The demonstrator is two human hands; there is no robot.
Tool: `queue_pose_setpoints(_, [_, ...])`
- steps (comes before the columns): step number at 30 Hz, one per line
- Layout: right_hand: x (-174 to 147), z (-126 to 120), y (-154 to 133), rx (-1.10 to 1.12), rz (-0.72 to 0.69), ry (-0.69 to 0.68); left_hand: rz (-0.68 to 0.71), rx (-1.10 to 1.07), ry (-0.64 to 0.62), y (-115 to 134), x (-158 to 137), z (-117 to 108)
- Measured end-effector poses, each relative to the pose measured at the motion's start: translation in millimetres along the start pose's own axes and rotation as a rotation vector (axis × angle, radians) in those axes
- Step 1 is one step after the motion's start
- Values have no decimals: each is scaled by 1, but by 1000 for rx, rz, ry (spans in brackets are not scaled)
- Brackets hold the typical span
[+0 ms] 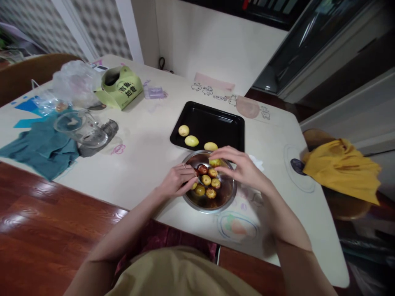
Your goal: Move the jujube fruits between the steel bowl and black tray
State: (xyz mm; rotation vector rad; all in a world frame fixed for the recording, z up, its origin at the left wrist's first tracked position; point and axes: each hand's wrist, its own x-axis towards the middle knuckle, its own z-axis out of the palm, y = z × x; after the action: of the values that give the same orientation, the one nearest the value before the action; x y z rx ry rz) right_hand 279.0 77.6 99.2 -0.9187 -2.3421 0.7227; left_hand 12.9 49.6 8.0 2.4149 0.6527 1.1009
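Note:
A shiny metal bowl (226, 193) stands near the table's front edge. In it lie several small round fruits (206, 180) that look like jujubes, some yellow-green, others patched red-brown. My right hand (239, 164) reaches over the bowl's right side, with thumb and fingertips around a yellow-green jujube (215, 162) at the far inner edge. At the left rim, my left hand (180, 179) is closed with its fingers curled over the bowl; what they grip is hidden. Behind the bowl, a black tray (212, 121) carries three yellowish jujubes (191, 141) along its near side.
To the left are a clear glass pitcher (89, 129), a teal cloth (46, 148), a green carton (123, 88) and a plastic bag (75, 82). A yellow cloth (342, 168) hangs over a chair at the right. White tissue (256, 162) lies beside the right wrist.

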Motion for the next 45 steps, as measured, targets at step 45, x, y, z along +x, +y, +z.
queue_pose_setpoints(45, [3,-2,64,-211,84,115,19,-13,33,1,0,-1])
